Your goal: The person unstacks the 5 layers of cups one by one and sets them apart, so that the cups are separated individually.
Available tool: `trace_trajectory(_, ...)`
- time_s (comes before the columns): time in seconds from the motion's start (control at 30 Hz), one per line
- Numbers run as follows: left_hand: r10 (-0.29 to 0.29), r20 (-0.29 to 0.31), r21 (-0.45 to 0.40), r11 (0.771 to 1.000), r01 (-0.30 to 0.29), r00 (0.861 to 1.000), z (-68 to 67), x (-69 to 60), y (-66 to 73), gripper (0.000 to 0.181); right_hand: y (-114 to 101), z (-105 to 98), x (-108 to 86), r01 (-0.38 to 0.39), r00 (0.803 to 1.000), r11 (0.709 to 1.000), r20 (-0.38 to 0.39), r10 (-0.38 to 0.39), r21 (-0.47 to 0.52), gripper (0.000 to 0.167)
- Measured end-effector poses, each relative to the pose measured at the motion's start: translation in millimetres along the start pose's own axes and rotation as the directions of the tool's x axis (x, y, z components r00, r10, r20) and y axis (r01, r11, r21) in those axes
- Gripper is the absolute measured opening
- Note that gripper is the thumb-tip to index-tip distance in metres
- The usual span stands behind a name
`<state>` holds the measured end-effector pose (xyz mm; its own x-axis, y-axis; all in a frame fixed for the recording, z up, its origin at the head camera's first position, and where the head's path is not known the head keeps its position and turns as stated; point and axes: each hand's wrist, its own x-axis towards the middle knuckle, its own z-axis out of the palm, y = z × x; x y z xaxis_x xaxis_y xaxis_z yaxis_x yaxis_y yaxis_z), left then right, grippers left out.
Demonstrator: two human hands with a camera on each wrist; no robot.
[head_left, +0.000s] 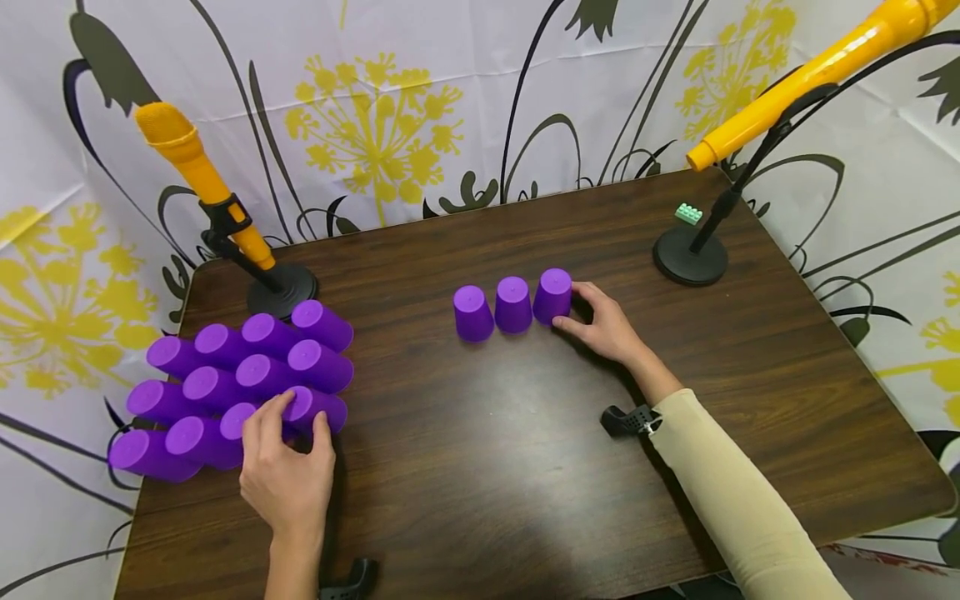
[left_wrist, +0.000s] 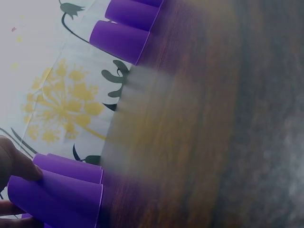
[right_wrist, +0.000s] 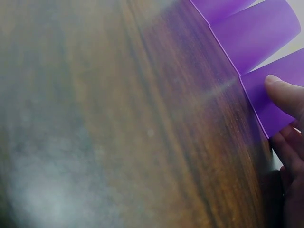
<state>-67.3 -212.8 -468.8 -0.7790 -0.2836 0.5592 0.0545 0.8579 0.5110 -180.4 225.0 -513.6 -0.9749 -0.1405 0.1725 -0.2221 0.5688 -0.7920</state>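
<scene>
Three upside-down purple cups stand in a row mid-table: a left cup (head_left: 473,314), a middle cup (head_left: 513,306) and a right cup (head_left: 553,297). My right hand (head_left: 607,329) holds the right cup, thumb on its near side; in the right wrist view the thumb (right_wrist: 284,95) lies on the cup wall. A block of several more upside-down purple cups (head_left: 212,389) fills the table's left side. At its near right corner my left hand (head_left: 288,475) grips a purple cup (head_left: 318,408) between thumb and fingers. The left wrist view shows this cup (left_wrist: 61,202) from the side.
Behind the block, a yellow microphone (head_left: 183,154) rises from a black base (head_left: 283,288). Another yellow microphone (head_left: 810,83) leans over the back right on its stand (head_left: 690,256), beside a mint toy brick (head_left: 688,214). A flower-printed cloth (head_left: 480,100) hangs behind the brown table (head_left: 480,467).
</scene>
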Motion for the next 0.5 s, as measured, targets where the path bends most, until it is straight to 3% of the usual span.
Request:
trace_trajectory(0.23, 0.017, -0.034, 0.006, 1.000, -0.017, 0.999, -1.8, 1.5, 2.7, 0.039, 0, 0, 1.2, -0.003, 1.000, 1.000, -0.003, 0.003, 0.005, 0.058)
trace_trajectory(0.4, 0.019, -0.144, 0.014, 1.000, -0.017, 0.989, -6.4, 7.8, 12.1, 0.038, 0, 0, 1.4, 0.003, 1.000, 1.000, -0.008, -0.003, 0.008, 0.058)
trace_trajectory(0.5, 0.037, -0.240, -0.048, 0.998, -0.050, 0.970, -7.4, 15.4, 23.8, 0.035, -1, 0, 1.2, 0.004, 1.000, 1.000, -0.007, -0.004, 0.010, 0.058)
